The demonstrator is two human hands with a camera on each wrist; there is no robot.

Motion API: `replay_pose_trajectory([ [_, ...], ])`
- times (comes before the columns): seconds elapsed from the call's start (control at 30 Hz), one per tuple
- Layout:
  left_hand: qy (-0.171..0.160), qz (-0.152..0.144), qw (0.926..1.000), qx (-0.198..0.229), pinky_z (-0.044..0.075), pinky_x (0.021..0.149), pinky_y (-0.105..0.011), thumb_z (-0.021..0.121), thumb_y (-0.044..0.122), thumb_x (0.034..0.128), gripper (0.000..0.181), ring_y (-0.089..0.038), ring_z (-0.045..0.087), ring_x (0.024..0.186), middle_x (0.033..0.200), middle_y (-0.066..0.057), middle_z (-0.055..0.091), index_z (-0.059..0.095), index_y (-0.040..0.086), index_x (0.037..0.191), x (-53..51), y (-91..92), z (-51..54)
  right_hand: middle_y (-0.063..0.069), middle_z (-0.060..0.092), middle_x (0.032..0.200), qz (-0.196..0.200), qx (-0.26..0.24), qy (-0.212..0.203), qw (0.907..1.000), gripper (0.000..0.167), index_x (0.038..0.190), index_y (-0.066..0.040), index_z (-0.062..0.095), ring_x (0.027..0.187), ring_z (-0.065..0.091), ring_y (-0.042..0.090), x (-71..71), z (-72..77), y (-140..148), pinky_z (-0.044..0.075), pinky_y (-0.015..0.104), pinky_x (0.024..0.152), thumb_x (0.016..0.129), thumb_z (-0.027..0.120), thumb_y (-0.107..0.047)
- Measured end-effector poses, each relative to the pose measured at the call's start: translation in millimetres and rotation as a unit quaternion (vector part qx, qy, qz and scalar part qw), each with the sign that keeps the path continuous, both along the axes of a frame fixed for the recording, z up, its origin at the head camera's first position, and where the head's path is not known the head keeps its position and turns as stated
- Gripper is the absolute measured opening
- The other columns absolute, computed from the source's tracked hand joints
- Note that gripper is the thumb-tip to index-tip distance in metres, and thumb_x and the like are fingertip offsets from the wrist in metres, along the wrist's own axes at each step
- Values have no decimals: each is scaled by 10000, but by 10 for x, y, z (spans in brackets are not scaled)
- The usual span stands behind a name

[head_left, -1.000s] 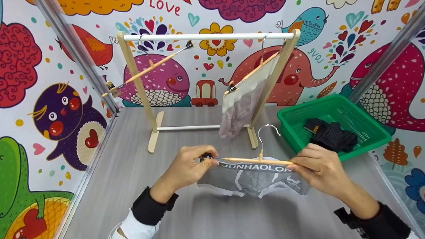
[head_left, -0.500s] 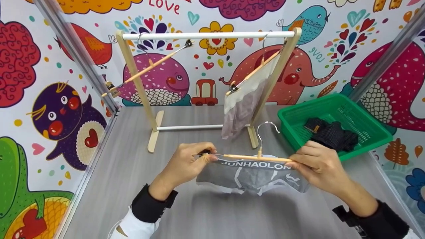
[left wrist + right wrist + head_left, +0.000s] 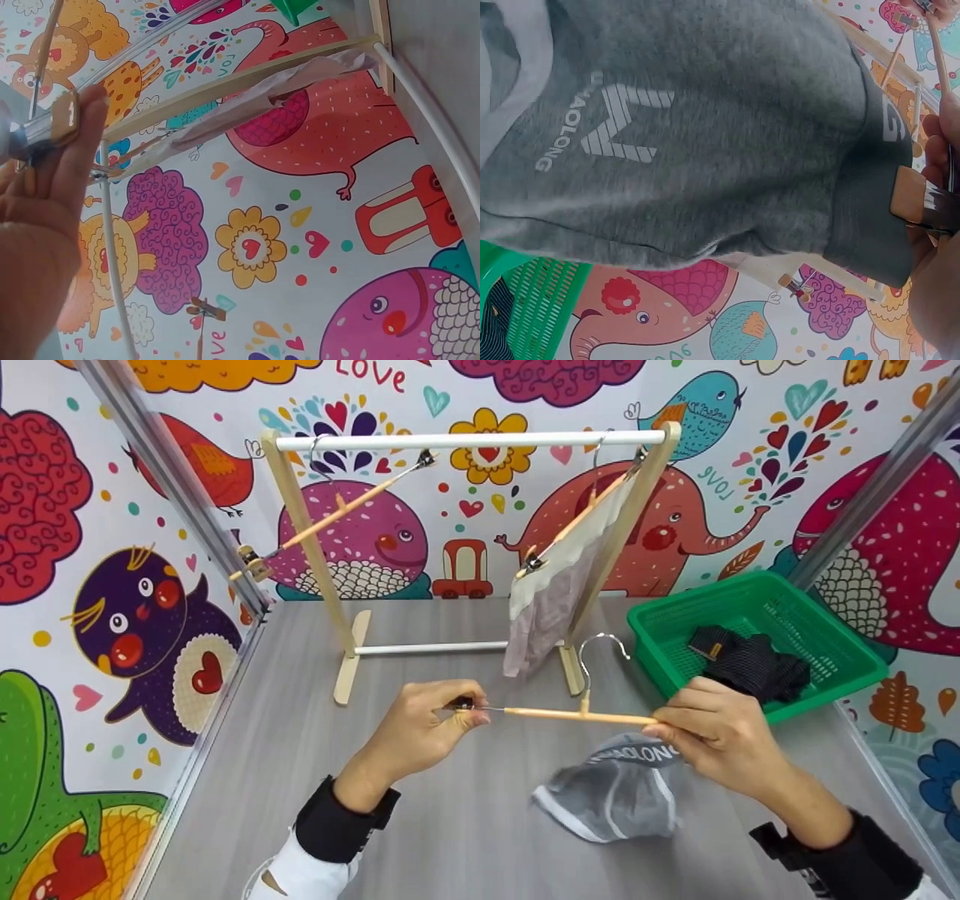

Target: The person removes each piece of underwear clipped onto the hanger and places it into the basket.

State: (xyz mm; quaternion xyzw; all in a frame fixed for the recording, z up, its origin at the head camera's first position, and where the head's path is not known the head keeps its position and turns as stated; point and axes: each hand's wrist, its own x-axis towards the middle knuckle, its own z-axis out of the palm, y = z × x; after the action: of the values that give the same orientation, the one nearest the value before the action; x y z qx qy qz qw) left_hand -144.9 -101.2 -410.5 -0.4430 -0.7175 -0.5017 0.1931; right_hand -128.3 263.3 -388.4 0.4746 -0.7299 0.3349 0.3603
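Underwear (image 3: 619,791), grey with a lettered waistband (image 3: 870,214), hangs aslant below the right half of the hanger (image 3: 581,715), which you hold up between your hands over the grey table (image 3: 300,780). Your left hand (image 3: 427,724) is at the hanger's left end, thumb and forefinger pinching the left clip (image 3: 463,703); the cloth is well apart from that clip. Your right hand (image 3: 716,735) grips the opposite end, its fingers curled round and its thumb pressed to the front of the wooden bar. In the head view your fingers hide what is there, but your right wrist view shows the right clip (image 3: 915,196) on the waistband, close beside your palm.

Beyond your hands stands a rack (image 3: 480,440) with wooden ends and white bars. A second hanger (image 3: 322,524) slants from its left part, and near its right post a third hanger (image 3: 574,524) bears a pale garment (image 3: 547,604). Just past your right hand sits a green basket (image 3: 840,684) holding dark striped clothing (image 3: 750,664). You wear black bands (image 3: 341,821) on both wrists, and a white sleeve (image 3: 296,870) shows on your left arm.
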Motion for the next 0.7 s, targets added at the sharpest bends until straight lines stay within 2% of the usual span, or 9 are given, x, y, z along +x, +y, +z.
replay_pose_trajectory([
  [0.23,-145,18,9999,45,615,695,-288,819,-58,855,196,-177,707,730,879,-74,746,724,-7,1018,11,-9,-15,24,662,693,-10,44,-27,10000,377,766,-7,770,611,470,146,34,22,-34,344,182,557,1007,727,-294],
  [0.4,-283,111,9995,67,624,700,-313,835,-34,849,227,-182,723,761,920,-85,764,751,9,1056,37,-5,25,26,657,686,27,-12,4,10000,384,756,-1,764,602,459,147,38,35,-52,333,179,559,1004,730,-291],
  [0.57,-26,205,9997,-89,605,654,-284,876,-7,812,292,-161,702,729,940,-71,759,759,20,1078,38,29,79,21,655,686,12,12,10,10000,381,757,-8,766,602,458,146,43,19,-56,335,179,556,1005,729,-295],
  [0.7,201,184,9994,-210,533,578,-234,902,25,793,290,-145,633,646,915,-62,747,765,31,1049,30,85,119,14,651,686,20,83,22,10000,376,766,-14,770,600,455,141,48,-7,-69,336,177,549,1011,719,-295],
])
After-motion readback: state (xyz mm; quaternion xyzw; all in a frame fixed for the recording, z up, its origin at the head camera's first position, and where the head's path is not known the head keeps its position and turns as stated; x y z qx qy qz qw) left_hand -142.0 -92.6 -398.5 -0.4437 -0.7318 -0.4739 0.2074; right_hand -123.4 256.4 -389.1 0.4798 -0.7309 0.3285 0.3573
